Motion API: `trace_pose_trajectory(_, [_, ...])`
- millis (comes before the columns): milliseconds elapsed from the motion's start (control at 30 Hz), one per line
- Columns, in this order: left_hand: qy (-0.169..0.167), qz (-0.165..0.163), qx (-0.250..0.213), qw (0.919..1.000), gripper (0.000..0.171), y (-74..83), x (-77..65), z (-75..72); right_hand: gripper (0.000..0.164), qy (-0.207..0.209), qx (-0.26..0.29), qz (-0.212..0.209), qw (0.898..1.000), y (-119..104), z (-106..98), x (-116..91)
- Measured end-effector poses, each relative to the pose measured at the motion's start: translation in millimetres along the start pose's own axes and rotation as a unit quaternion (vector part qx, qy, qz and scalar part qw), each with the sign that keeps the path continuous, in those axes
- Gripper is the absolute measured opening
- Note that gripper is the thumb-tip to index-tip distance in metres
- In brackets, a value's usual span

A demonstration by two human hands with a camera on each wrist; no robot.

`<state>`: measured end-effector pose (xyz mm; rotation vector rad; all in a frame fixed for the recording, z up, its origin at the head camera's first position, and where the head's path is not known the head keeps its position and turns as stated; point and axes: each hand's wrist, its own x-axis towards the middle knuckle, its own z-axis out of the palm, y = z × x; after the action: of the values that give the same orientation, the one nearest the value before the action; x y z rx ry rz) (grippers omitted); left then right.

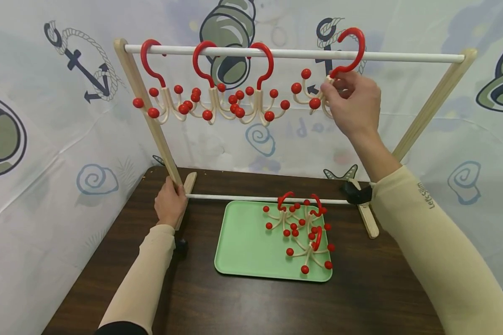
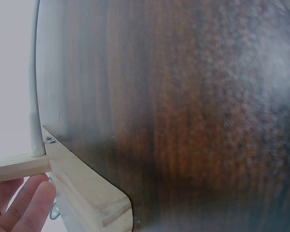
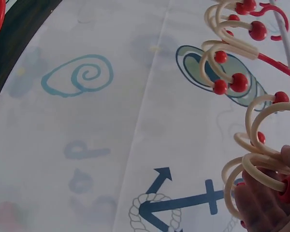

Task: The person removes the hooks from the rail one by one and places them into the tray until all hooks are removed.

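My right hand (image 1: 356, 100) pinches the pale stem of a claw-shaped hanger with a red hook (image 1: 362, 44) and red-balled prongs (image 3: 251, 118). That hook crosses in front of the white top rod (image 1: 302, 54), its tip above the rod; whether they touch I cannot tell. Left of it, three similar hangers (image 1: 258, 100) hang from the rod by their hooks. My left hand (image 1: 169, 203) grips the rack's left wooden post (image 1: 159, 139) near its foot; fingertips (image 2: 41, 205) show beside the post in the left wrist view.
A green tray (image 1: 251, 251) on the dark wooden table (image 1: 234, 307) carries three more hangers (image 1: 310, 251) on its right side. The rack's lower white rod (image 1: 218, 197) runs behind it. The right post (image 1: 433, 102) stands beyond my right forearm. A printed cloth (image 1: 339, 139) hangs behind.
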<state>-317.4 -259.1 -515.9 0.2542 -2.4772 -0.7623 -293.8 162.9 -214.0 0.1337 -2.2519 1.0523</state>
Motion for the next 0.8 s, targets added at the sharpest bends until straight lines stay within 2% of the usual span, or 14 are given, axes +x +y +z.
trace_pose_trajectory(133, [-0.005, -0.003, 0.004, 1.0, 0.027, 0.0, 0.8, -0.1, 0.041, 0.01, 0.004, 0.015, 1.0, 7.4, -10.2, -11.0])
trace_pose_trajectory(267, [-0.013, -0.007, 0.009, 0.9999, 0.029, 0.6, 1.4, -0.1, 0.043, 0.002, -0.001, 0.038, 0.999, 15.2, -19.2, -33.6])
trace_pose_trajectory(533, [-0.017, -0.014, 0.016, 0.9996, 0.031, 0.2, 1.5, -1.0, 0.037, -0.023, 0.031, 0.058, 0.998, 25.4, -22.4, -98.8])
trace_pose_trajectory(667, [-0.02, -0.014, 0.016, 0.9996, 0.031, 0.1, 1.4, -0.6, 0.033, -0.05, 0.06, 0.06, 0.995, 28.3, -15.3, -134.0])
trace_pose_trajectory(800, [-0.02, -0.011, 0.015, 0.9996, 0.03, -0.4, 1.7, -0.8, 0.03, -0.089, 0.076, 0.084, 0.99, 29.8, -5.7, -166.8])
